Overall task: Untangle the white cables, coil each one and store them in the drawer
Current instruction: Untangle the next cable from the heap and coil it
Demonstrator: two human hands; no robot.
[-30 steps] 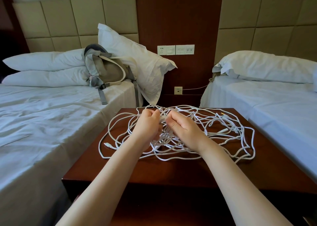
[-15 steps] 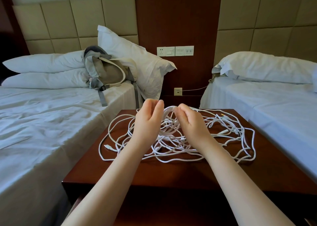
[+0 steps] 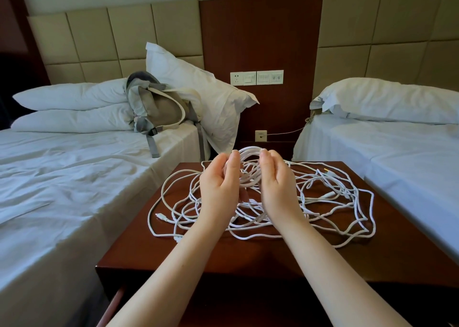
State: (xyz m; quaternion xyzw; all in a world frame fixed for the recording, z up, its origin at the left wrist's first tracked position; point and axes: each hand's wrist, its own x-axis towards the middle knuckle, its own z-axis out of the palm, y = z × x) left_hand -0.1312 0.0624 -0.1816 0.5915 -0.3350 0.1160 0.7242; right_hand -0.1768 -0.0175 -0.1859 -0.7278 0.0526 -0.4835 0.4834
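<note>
White cables [image 3: 323,202] lie in a loose tangle across the top of a dark wooden nightstand [image 3: 161,254], reaching from its left part to near its right edge. A connector end [image 3: 161,216] rests at the tangle's left margin. Several turns of the white cables are gathered into a small upright bundle of loops [image 3: 249,152] held above the tangle. The left hand [image 3: 219,185] and the right hand [image 3: 278,185] flank this bundle, palms facing each other and fingers curled round its sides, with the fingertips near the top of the loops. The nightstand stands between a left bed [image 3: 62,190] and a right bed [image 3: 409,165], both in white sheets. A grey backpack [image 3: 159,108] leans against pillows [image 3: 198,90] on the left bed. A socket and switch panel [image 3: 257,77] is fixed to the wooden wall behind.
</note>
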